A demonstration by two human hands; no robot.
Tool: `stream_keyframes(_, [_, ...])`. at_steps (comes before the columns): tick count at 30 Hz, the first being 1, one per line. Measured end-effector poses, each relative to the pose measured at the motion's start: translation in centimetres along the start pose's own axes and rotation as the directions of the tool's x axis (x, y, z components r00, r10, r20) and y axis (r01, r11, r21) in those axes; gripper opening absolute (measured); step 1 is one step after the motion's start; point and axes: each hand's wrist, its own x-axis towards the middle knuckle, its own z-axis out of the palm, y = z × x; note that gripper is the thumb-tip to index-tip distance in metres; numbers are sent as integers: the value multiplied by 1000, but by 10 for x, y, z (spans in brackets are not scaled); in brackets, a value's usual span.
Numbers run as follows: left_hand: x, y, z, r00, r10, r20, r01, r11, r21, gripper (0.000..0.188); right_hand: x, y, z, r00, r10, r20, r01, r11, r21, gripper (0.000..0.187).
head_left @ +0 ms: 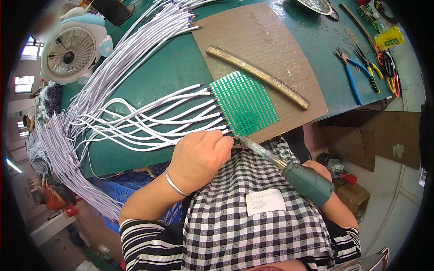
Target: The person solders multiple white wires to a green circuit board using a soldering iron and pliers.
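Observation:
My left hand [203,156] is closed, its fingertips pinched at the near corner of a green circuit board panel [248,101] with rows of silvery pads. A white cable [153,147] runs into that grip; its tip is hidden by the fingers. Several other white cables [181,108] end in bare or coloured wire tips along the panel's left edge. In my right hand [318,169] is a soldering iron [307,183] with a thick green handle. Its tip meets the panel's near corner, close to my left fingertips. The handle covers most of the right fingers.
Under the panel lies a brown board [298,63], with a worn bar [260,77] across it. A large bundle of white cables [108,67] spills over the table's left side. Pliers [350,74] and scissors [392,81] lie right. A fan [68,54] stands far left; a blue basket [120,192] sits below.

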Motion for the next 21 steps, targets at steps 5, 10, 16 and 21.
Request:
stream_keyframes(5, [0, 0, 0, 1000, -6, 6, 6, 1000, 3, 16, -2, 1, -4, 995, 42, 93, -39, 999, -38, 69])
stream_keyframes(10, [0, 0, -1, 1000, -5, 14, 5, 1000, 7, 16, -1, 0, -6, 994, 9, 112, 0, 996, -85, 65])
stream_keyframes(16, [0, 0, 0, 1000, -7, 18, 7, 1000, 9, 16, -3, 0, 10, 995, 9, -100, -8, 1000, 10, 59])
stream_keyframes(21, [0, 0, 0, 1000, -9, 22, 8, 1000, 22, 17, -6, -2, 5, 998, 17, -58, -8, 989, 150, 45])
